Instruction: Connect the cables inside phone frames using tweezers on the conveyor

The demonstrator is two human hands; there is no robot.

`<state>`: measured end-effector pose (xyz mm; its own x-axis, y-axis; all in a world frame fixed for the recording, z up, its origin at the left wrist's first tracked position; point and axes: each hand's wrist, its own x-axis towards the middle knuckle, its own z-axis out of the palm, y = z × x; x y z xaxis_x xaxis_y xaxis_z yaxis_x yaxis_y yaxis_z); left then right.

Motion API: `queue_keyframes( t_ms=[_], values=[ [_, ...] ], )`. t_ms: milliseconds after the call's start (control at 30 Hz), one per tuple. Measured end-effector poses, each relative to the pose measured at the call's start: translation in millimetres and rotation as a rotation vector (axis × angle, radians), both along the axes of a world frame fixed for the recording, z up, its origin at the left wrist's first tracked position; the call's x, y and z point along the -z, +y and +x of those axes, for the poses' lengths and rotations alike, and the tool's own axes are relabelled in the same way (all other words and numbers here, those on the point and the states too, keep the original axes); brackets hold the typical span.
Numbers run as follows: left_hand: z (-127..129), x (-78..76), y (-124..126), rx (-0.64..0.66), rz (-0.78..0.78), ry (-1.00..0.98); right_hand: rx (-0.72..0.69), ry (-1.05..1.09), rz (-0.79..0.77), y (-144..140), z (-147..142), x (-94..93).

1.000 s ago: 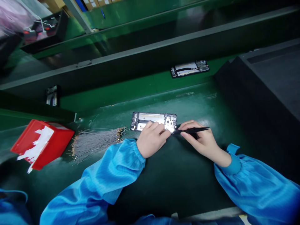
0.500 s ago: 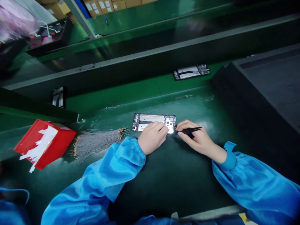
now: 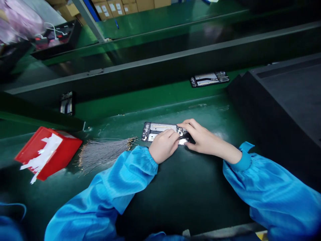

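An opened smartphone (image 3: 163,127) lies on the green bench, its inner parts and pale panels facing up. My left hand (image 3: 164,145) rests over its lower middle with the fingers curled, hiding part of it. Over the phone's right end, my right hand (image 3: 198,135) spreads its index finger to the upper edge and its thumb to the lower one. Black tweezers (image 3: 184,136) show between the two hands, pointing from under the right palm toward the left fingertips. Their far end is hidden beneath the right hand.
Left of the phone lies a bundle of thin cables (image 3: 105,152), beside a red box (image 3: 62,152) with torn white paper. Two more opened phones, one on the right (image 3: 209,79) and one on the left (image 3: 67,103), lie farther back. A black box-like structure (image 3: 260,117) borders the right.
My right hand has moved left and turned palm down over the phone's end, bringing the tweezers across it. My left hand stays on the phone.
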<state>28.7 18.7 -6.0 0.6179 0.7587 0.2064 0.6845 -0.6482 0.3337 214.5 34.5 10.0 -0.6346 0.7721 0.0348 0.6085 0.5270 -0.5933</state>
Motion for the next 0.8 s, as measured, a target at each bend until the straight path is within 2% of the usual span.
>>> queue_keyframes(
  t_ms=[267,800],
  values=[
    [-11.4,2.9,-9.9,0.138,-0.111,-0.138,0.034,0.018,-0.022,0.6,-0.1,1.7],
    [-12.7,3.7,-11.9,0.164,-0.063,-0.156,0.084,-0.189,-0.097,7.3,-11.3,-7.1]
  ],
)
